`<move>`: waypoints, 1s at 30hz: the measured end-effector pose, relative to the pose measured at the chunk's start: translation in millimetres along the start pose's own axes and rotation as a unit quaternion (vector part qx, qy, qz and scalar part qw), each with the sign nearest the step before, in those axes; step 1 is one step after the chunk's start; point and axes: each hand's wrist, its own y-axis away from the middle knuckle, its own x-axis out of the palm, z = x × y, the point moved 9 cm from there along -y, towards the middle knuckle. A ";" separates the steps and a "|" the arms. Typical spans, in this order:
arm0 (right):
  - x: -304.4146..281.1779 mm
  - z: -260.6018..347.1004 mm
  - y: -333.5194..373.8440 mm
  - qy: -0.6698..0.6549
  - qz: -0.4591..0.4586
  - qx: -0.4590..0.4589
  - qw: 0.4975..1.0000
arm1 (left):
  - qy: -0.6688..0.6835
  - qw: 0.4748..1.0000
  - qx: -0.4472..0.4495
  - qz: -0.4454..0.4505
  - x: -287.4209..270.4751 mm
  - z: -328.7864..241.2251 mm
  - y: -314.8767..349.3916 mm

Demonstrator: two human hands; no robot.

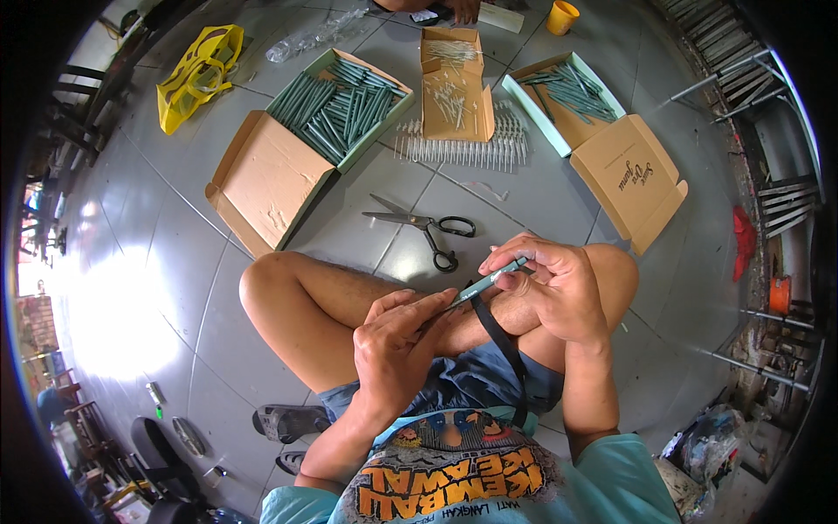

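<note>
I sit cross-legged on a grey tiled floor. Both hands hold one slim teal pen above my knees. My right hand pinches its upper end between thumb and fingers. My left hand grips its lower end, which the fingers hide. A black strap hangs down from under the pen across my leg.
Black-handled scissors lie on the floor in front of my legs. Beyond them stand an open box of teal pens, a small cardboard box of thin metal parts, a row of clear tubes, another pen box, a yellow bag.
</note>
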 end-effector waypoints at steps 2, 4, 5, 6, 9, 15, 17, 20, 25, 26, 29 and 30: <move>0.1 -2.7 1.3 -0.033 -0.004 0.041 0.999 | -0.012 1.000 0.010 -0.006 -0.3 -3.7 -0.5; 1.1 -11.0 0.0 -0.076 -0.003 0.058 0.995 | -0.011 0.999 0.025 -0.019 0.1 -6.6 -2.0; 2.2 -13.6 -1.2 -0.100 -0.001 0.059 0.993 | -0.006 0.999 0.020 -0.025 0.8 -5.7 -2.2; 2.8 -12.5 -1.2 -0.137 -0.020 0.060 0.989 | -0.001 0.999 0.015 -0.032 1.9 -4.8 -2.2; 13.7 -9.3 2.0 -0.202 -0.065 0.047 0.976 | 0.013 0.997 0.027 -0.070 2.1 -9.9 -4.1; 21.1 -16.2 6.0 -0.179 -0.067 0.058 0.980 | 0.007 0.997 0.019 -0.072 1.0 -9.5 -3.6; 22.0 -17.5 7.5 -0.176 -0.070 0.064 0.980 | 0.000 0.997 0.027 -0.071 0.3 -10.6 -3.6; 22.0 -16.8 9.5 -0.166 -0.069 0.078 0.981 | -0.010 0.998 0.013 -0.059 0.2 -9.0 -1.5; 23.2 -16.7 8.7 -0.175 -0.069 0.069 0.980 | -0.007 0.999 -0.019 -0.041 1.8 -5.6 1.8; 23.0 -17.5 8.7 -0.178 -0.072 0.074 0.979 | -0.007 0.999 -0.016 -0.042 1.6 -5.3 2.0; 24.0 -16.3 8.3 -0.182 -0.066 0.092 0.977 | -0.002 0.999 -0.007 -0.051 0.5 -2.9 3.0; 25.0 -16.0 8.1 -0.183 -0.061 0.098 0.976 | 0.001 0.998 -0.005 -0.057 -0.1 -2.4 3.3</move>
